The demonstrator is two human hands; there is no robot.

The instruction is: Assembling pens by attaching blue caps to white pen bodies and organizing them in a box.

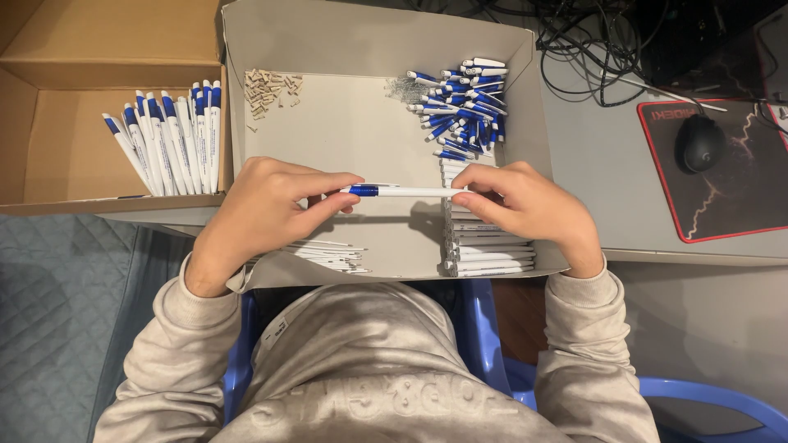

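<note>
I hold a white pen with a blue section (402,191) level above a shallow grey cardboard tray (361,135). My left hand (267,209) pinches its blue end and my right hand (521,205) grips the white barrel end. Under my right hand lies a stack of white pen barrels (488,250). Thin white refills (328,254) lie below my left hand. A heap of blue and white pen caps (464,107) fills the tray's far right, and small beige parts (271,89) sit at its far left.
An open brown cardboard box (74,57) on the left holds a row of finished white and blue pens (168,139). To the right are a black mouse (699,143) on a dark red-edged mat (722,205) and tangled black cables (591,41). I sit on a blue plastic chair (484,336).
</note>
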